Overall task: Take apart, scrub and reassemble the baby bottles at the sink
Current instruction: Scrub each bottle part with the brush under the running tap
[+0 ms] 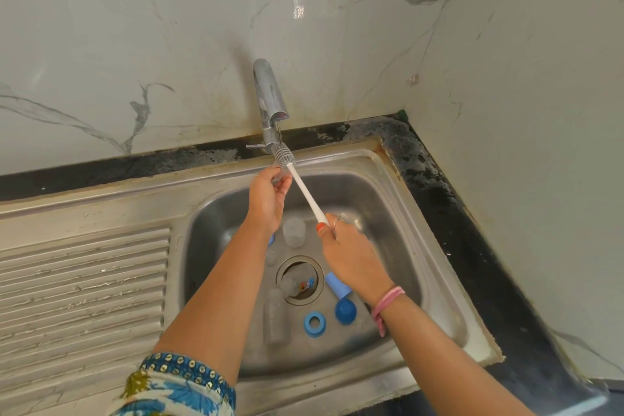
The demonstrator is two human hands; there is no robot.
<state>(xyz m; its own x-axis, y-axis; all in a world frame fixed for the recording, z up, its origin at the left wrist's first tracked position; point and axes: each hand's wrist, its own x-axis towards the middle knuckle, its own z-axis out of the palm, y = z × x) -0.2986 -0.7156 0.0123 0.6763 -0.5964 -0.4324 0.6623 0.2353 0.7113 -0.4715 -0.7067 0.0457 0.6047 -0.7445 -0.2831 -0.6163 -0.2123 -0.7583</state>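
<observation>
I see the square stainless-steel sink (388,199) boxed in: marble wall behind and to the right, a black stone table (449,213) strip along both, and the ribbed steel drainboard (84,284) on the left. The open room lies above the basin, toward me.

My right hand (351,257) grips the end of the white-handled bottle brush (305,194), whose grey bristle head sits just under the chrome tap (270,101) spout, in a thin stream of water. My left hand (268,199) is raised beside the brush stem, fingers curled round a small clear piece (282,176); it is too transparent for me to name.

My left forearm hides part of the basin floor, including most of a blue piece at its edge. A clear plastic cup-shaped part (294,231) stands near the far side. In the round drain (300,280) lies a clear item with coloured print, hard to make out. A clear baby bottle (277,316) lies beside the drain, a blue screw ring (314,323) next to it, then a blue dome cap (345,311) and a light-blue cylinder (337,285) partly under my right wrist.
</observation>
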